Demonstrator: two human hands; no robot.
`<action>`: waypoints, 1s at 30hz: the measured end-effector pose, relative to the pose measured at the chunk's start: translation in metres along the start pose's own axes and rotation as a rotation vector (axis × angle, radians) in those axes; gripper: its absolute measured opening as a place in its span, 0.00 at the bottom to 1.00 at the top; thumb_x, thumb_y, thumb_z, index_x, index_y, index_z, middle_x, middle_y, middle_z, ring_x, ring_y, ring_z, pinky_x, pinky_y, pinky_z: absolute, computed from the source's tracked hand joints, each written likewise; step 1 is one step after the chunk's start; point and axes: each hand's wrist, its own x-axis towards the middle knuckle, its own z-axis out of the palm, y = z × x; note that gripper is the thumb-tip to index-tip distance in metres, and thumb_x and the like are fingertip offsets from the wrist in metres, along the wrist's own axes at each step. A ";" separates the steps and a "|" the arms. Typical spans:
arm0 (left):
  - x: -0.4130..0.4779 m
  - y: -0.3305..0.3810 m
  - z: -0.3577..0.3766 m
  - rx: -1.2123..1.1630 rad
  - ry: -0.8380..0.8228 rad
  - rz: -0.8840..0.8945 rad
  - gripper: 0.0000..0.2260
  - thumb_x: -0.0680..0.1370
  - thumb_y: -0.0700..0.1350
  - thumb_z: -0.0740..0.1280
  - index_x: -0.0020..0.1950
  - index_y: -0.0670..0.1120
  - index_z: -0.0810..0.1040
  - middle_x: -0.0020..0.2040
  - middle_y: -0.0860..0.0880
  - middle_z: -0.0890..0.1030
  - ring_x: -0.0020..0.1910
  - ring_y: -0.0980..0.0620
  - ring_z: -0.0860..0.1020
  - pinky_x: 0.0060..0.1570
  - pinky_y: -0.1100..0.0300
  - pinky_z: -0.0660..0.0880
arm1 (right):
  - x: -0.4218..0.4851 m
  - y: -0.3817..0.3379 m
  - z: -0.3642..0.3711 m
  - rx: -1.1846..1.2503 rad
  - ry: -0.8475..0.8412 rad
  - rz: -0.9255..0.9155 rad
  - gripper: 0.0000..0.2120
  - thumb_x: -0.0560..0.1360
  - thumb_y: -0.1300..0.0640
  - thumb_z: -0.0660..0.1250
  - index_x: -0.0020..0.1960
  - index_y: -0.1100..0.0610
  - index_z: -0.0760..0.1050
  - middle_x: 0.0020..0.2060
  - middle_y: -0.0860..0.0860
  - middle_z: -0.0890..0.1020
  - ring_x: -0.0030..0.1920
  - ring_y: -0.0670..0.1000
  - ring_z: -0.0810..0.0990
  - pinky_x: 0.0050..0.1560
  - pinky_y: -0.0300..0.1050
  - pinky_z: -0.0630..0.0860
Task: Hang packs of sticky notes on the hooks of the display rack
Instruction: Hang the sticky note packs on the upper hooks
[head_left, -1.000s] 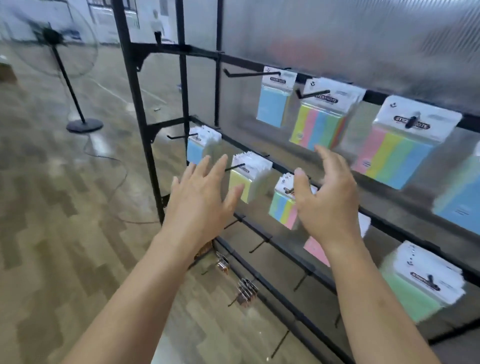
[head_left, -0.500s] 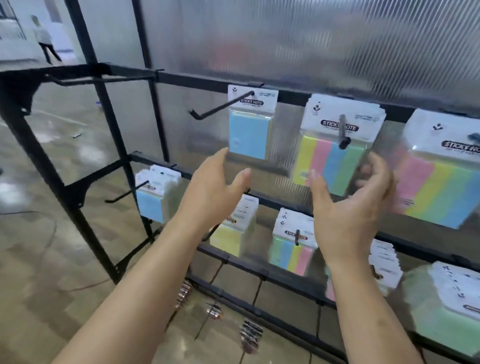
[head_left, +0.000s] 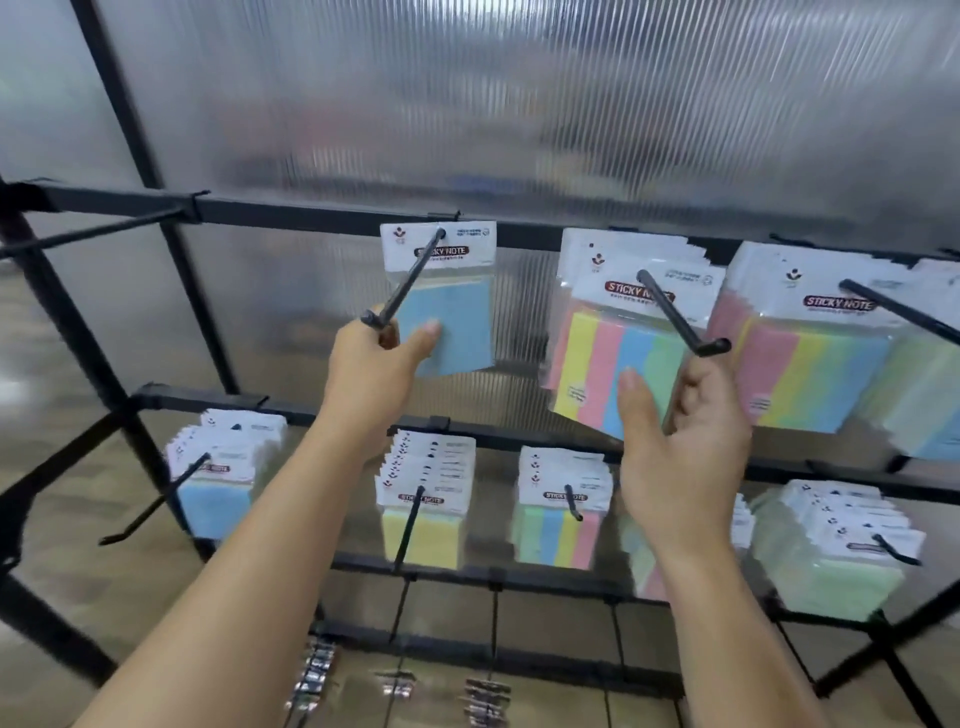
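1. A black metal display rack (head_left: 311, 215) with horizontal rails and long wire hooks stands in front of a ribbed translucent plastic panel (head_left: 519, 104). A wood-pattern floor (head_left: 52, 519) shows at the left.
2. On the top rail, a pale-blue pack of sticky notes (head_left: 457, 332) with a white header card hangs on a black wire hook (head_left: 410, 280). It sits far back on the hook, close to the rail.
3. The left hand (head_left: 374, 369) pinches the lower left corner of the pale-blue pack. The thumb lies flat on the front face and the fingers curl behind it, just beside the hook's upturned tip.
4. The neighbouring hook (head_left: 670, 312) to the right carries several rainbow-striped packs (head_left: 592, 358), stacked one behind another.
5. The right hand (head_left: 680, 447) is spread and relaxed, palm turned leftward, below that hook's tip. Its thumb stands in front of the lower part of the rainbow-striped packs and its fingers are loosely bent. I cannot tell whether it touches them.
6. Further right on the same rail hang more striped packs (head_left: 810, 374).
7. The lower rail holds, from left to right, a blue stack (head_left: 218, 499), a yellow stack (head_left: 426, 535), a striped stack (head_left: 556, 535) and a green stack (head_left: 831, 577). Each hangs on its own hook.
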 end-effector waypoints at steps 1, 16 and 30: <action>-0.004 -0.001 -0.003 -0.016 -0.039 0.024 0.12 0.77 0.50 0.70 0.52 0.42 0.78 0.46 0.49 0.80 0.43 0.53 0.78 0.44 0.49 0.77 | -0.004 -0.005 -0.002 0.013 -0.002 -0.006 0.11 0.77 0.62 0.67 0.45 0.47 0.71 0.36 0.41 0.80 0.37 0.41 0.78 0.39 0.33 0.74; -0.110 0.032 -0.084 -0.190 -0.410 0.363 0.13 0.80 0.35 0.63 0.59 0.51 0.73 0.50 0.64 0.82 0.51 0.65 0.79 0.47 0.72 0.74 | -0.080 -0.091 -0.010 0.221 0.089 -0.067 0.13 0.78 0.69 0.62 0.52 0.51 0.70 0.44 0.40 0.84 0.49 0.43 0.82 0.50 0.35 0.75; -0.154 0.029 -0.014 -0.334 -0.699 0.232 0.13 0.81 0.36 0.62 0.62 0.49 0.74 0.57 0.55 0.83 0.57 0.56 0.80 0.51 0.64 0.78 | -0.120 -0.098 -0.106 0.082 0.258 0.097 0.09 0.75 0.64 0.66 0.50 0.51 0.73 0.44 0.43 0.86 0.49 0.47 0.84 0.47 0.42 0.80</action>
